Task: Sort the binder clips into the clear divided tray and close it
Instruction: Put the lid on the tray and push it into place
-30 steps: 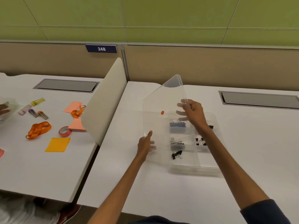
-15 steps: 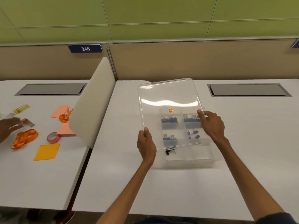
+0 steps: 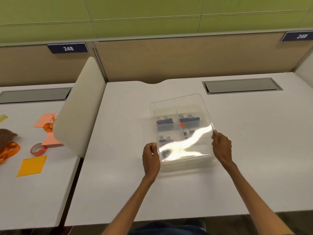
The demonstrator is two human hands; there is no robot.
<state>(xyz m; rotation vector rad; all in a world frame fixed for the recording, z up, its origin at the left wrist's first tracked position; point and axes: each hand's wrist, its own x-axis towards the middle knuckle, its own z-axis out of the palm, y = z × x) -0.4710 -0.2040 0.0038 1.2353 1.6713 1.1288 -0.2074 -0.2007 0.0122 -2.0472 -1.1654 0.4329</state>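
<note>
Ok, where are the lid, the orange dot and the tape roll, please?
lid (image 3: 183, 133): head view, its middle, in the glare.
orange dot (image 3: 182, 125): head view, the dot's centre.
tape roll (image 3: 41, 152): head view, its near outer wall.

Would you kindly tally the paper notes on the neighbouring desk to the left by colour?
Salmon-pink notes: 2
Orange note: 1
Total: 3

Glare on lid (image 3: 176, 107) over near tray (image 3: 186, 167) compartments
</note>
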